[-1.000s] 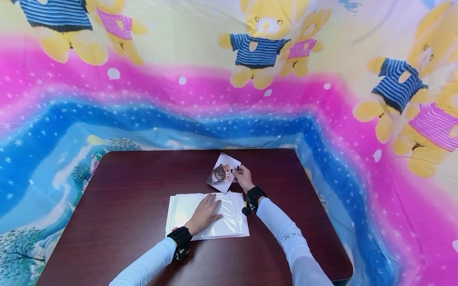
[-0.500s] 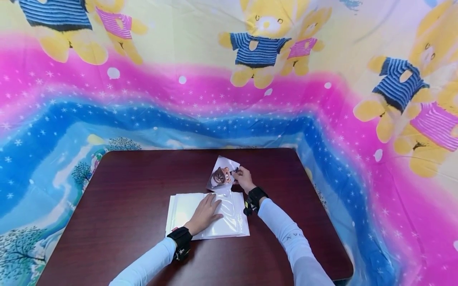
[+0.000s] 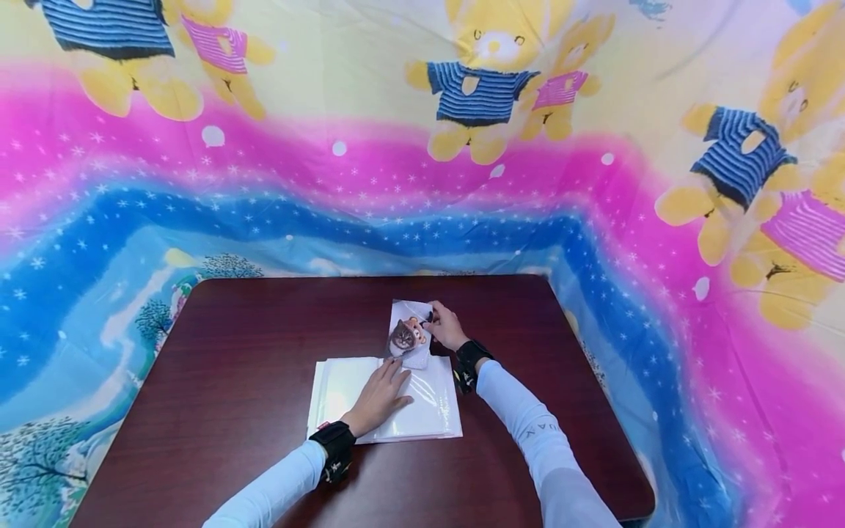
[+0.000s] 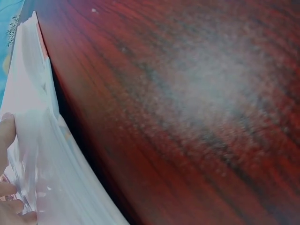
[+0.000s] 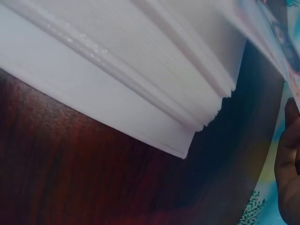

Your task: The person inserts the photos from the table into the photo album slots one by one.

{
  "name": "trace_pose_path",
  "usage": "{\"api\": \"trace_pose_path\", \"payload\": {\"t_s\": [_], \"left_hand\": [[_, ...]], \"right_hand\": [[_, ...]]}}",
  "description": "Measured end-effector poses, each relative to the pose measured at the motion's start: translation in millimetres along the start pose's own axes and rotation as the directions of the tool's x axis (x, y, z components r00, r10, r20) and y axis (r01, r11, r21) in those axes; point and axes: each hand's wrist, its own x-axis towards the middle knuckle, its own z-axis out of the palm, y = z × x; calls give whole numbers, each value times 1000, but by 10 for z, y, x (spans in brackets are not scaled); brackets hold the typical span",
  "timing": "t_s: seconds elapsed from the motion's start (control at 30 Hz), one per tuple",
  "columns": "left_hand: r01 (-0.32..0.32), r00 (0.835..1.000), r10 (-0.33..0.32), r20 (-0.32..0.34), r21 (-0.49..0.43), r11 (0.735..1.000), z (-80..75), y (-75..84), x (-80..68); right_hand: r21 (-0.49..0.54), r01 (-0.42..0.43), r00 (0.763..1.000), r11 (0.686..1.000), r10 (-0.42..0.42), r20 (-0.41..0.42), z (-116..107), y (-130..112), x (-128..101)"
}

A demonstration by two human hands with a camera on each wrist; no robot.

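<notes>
Glossy white sheets form one stack (image 3: 389, 400) on the dark red tabletop (image 3: 231, 352); the right wrist view shows many thin sheets (image 5: 140, 70) in layered edges, too many to count. One printed photo card (image 3: 408, 334), showing a cat and a cartoon figure, stands at the far edge of the stack. Two hands are in view, each with a black wrist strap and a light blue sleeve.

Compared with the earlier frames, the photo card has swung from a diagonal tilt to a nearly upright position and has come closer to the stack, its lower edge now overlapping the stack's far edge. The right hand has moved slightly left with it. The left hand has stayed in place.

Left hand (image 3: 378, 396): palm down, fingers straight and spread, pressing flat on the top sheet; it holds nothing. In the left wrist view its fingertips (image 4: 6, 136) rest on the glossy top surface.

Right hand (image 3: 446, 326): raised just beyond the stack, grip closed as a pinch of thumb and fingers on the card's right edge.
</notes>
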Motion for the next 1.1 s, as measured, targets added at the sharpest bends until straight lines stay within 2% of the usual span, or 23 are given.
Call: {"api": "trace_pose_path", "payload": {"t_s": [0.23,0.47,0.77,0.97,1.1], "left_hand": [[-21,998,21,-52,-12,1000,41,-7,-27],[-21,999,21,-40,-1,1000,51,-9,-33],[-72,989,71,-127,-9,997,46,-22,-46],[-65,991,61,-123,-31,997,75,-18,-60],[-64,990,58,-127,-49,997,79,-21,-66]], "right_hand": [[-63,89,992,994,-83,90,-3,-11,40],[-83,130,973,988,-111,203,17,-25,58],[-37,70,954,997,-56,295,56,-151,-55],[2,77,937,997,-73,342,-19,-350,-202],[6,75,932,997,-72,356,-2,-290,-216]]}}
